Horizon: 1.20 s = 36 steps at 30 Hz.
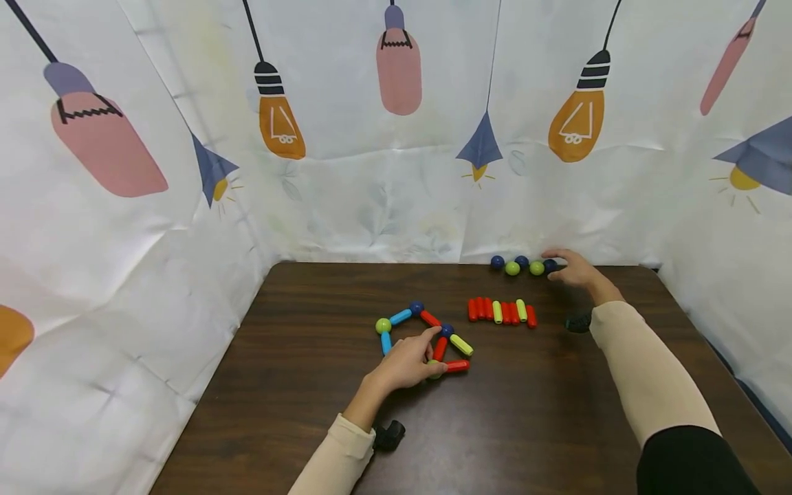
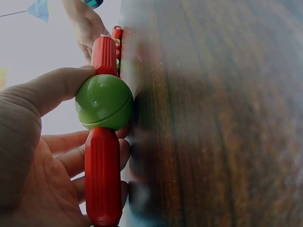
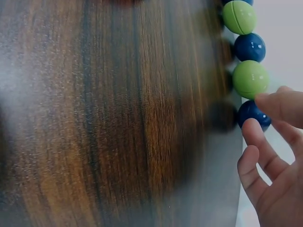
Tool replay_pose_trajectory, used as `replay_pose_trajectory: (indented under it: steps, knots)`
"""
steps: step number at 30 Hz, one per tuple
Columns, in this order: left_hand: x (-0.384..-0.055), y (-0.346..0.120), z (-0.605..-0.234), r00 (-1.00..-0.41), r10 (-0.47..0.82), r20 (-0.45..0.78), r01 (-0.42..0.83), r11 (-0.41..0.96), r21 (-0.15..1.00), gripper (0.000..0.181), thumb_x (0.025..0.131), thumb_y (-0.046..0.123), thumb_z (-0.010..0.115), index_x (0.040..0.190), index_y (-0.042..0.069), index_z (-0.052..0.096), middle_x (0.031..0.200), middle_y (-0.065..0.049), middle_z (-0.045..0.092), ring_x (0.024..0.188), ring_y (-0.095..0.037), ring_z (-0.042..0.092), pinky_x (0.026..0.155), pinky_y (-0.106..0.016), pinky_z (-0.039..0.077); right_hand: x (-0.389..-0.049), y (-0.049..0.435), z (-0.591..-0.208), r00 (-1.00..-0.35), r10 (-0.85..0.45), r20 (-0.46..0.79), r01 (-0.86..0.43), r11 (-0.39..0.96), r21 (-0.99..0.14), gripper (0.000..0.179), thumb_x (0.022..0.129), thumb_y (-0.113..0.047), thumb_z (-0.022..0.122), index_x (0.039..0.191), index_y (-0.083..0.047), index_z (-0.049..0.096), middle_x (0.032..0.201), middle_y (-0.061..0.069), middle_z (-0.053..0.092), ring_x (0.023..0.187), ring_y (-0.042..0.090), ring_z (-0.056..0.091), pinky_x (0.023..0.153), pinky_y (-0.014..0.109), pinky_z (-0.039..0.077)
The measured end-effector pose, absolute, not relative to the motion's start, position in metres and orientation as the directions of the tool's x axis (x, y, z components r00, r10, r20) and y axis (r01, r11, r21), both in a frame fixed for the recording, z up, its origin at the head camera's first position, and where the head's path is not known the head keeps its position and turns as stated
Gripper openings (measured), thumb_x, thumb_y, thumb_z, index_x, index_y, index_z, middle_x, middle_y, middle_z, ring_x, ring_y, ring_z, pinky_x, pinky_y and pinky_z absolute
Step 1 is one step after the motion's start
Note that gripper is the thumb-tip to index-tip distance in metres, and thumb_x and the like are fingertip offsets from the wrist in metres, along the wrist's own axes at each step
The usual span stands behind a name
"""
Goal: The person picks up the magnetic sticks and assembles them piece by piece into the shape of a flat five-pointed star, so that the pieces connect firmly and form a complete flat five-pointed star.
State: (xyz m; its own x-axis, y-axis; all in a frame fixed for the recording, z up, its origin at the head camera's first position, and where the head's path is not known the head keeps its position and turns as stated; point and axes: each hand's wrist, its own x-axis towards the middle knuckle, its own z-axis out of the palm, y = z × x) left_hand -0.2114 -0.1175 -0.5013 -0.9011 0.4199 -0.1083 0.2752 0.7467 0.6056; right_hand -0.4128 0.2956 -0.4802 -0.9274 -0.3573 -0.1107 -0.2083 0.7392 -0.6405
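My left hand (image 1: pixel 405 361) reaches over a linked shape of coloured sticks and balls. Its thumb presses a green ball (image 2: pixel 104 101), with curled fingers behind; the index fingertip is at a blue ball (image 1: pixel 447 331). One red stick (image 2: pixel 102 175) and another red stick (image 2: pixel 104 56) meet that green ball. A yellow-green stick (image 1: pixel 460 344) and blue sticks (image 1: pixel 400 317) belong to the same shape. At the back edge, my right hand (image 1: pixel 575 269) spreads thumb and fingers around the end blue ball (image 3: pixel 253 115) of a ball row. Whether they press it is unclear.
Beside the end ball, green balls (image 3: pixel 251 79) and blue balls (image 1: pixel 522 262) alternate along the edge. Several red and yellow-green sticks (image 1: pixel 498 312) lie in a row on the brown table (image 1: pixel 513 426). A lamp-patterned cloth (image 1: pixel 371 199) hangs behind.
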Motion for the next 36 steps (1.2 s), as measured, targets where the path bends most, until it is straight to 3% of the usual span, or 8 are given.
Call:
replay_pose_trajectory:
  steps: [4, 8, 13, 21, 29, 36]
  knots:
    - [-0.210, -0.115, -0.502, -0.898, 0.425, -0.110, 0.284, 0.754, 0.592, 0.077, 0.094, 0.043, 0.073, 0.157, 0.013, 0.040, 0.084, 0.010, 0.059, 0.062, -0.006, 0.051, 0.065, -0.023, 0.041, -0.412, 0.299, -0.481, -0.925, -0.358, -0.124, -0.203, 0.744, -0.637, 0.050, 0.097, 0.000, 0.059, 0.144, 0.008, 0.046, 0.157, 0.036, 0.027, 0.142, 0.057, 0.028, 0.106, 0.069, 0.039]
    - [-0.210, -0.113, -0.503, -0.896, 0.432, -0.104, 0.299, 0.759, 0.578, 0.078, 0.093, 0.044, 0.073, 0.157, 0.014, 0.040, 0.083, 0.012, 0.059, 0.062, -0.005, 0.052, 0.067, -0.023, 0.040, -0.409, 0.303, -0.481, -0.925, -0.348, -0.149, -0.173, 0.740, -0.650, 0.044, 0.098, -0.001, 0.057, 0.141, 0.008, 0.049, 0.153, 0.035, 0.032, 0.128, 0.052, 0.044, 0.085, 0.054, 0.056]
    - [-0.209, -0.111, -0.503, -0.894, 0.436, -0.102, 0.305, 0.760, 0.574, 0.078, 0.093, 0.044, 0.073, 0.157, 0.014, 0.040, 0.082, 0.011, 0.058, 0.062, -0.005, 0.051, 0.067, -0.023, 0.039, -0.406, 0.309, -0.483, -0.933, -0.320, -0.167, -0.141, 0.748, -0.649, 0.041, 0.100, -0.002, 0.057, 0.138, 0.011, 0.050, 0.145, 0.036, 0.039, 0.113, 0.046, 0.056, 0.075, 0.040, 0.057]
    - [-0.209, -0.109, -0.502, -0.896, 0.433, -0.097, 0.307, 0.764, 0.568, 0.077, 0.093, 0.044, 0.073, 0.157, 0.014, 0.040, 0.083, 0.011, 0.058, 0.062, -0.005, 0.051, 0.064, -0.023, 0.039, -0.393, 0.323, -0.485, -0.936, -0.290, -0.201, -0.093, 0.752, -0.652, 0.045, 0.098, -0.001, 0.059, 0.138, 0.016, 0.046, 0.143, 0.042, 0.036, 0.104, 0.045, 0.061, 0.080, 0.043, 0.060]
    - [-0.210, -0.111, -0.501, -0.901, 0.422, -0.101, 0.299, 0.773, 0.559, 0.078, 0.094, 0.044, 0.073, 0.157, 0.014, 0.040, 0.083, 0.011, 0.058, 0.063, -0.005, 0.051, 0.070, -0.025, 0.039, -0.379, 0.325, -0.486, -0.929, -0.311, -0.200, -0.075, 0.688, -0.722, 0.040, 0.097, 0.001, 0.061, 0.134, 0.010, 0.050, 0.140, 0.037, 0.042, 0.100, 0.033, 0.064, 0.079, 0.040, 0.061]
    - [-0.212, -0.115, -0.504, -0.906, 0.409, -0.108, 0.284, 0.777, 0.562, 0.078, 0.094, 0.046, 0.072, 0.157, 0.014, 0.040, 0.084, 0.011, 0.059, 0.064, -0.006, 0.052, 0.069, -0.025, 0.040, -0.356, 0.299, -0.476, -0.934, -0.340, -0.106, -0.127, 0.596, -0.793, 0.041, 0.102, -0.010, 0.061, 0.139, 0.003, 0.049, 0.126, 0.031, 0.057, 0.093, 0.022, 0.072, 0.070, 0.036, 0.061]
